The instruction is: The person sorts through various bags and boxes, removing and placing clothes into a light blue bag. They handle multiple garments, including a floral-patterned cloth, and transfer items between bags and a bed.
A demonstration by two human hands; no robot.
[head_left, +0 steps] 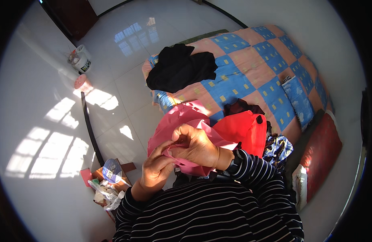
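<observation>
A piece of pink fabric [176, 121] spreads from my lap towards the edge of the bed. My left hand [157, 166] pinches its near edge between thumb and fingers. Close against it, my right hand [198, 148] also grips the folded edge, with thumb and forefinger curled together. Whether a small tool such as a needle sits between those fingertips is too small to tell. Just right of the pink fabric lies a bright red cloth bag or folded cloth [243, 128]. Dark sheer fabric [243, 107] shows behind it.
A checked blue and pink bedspread [240, 66] covers the bed, with a black garment [181, 68] on it. Patterned cloth [278, 149] and a blue pillow [298, 103] lie right. A fan [112, 171] and plastic bag [108, 193] sit lower left; buckets [82, 62] stand by the wall.
</observation>
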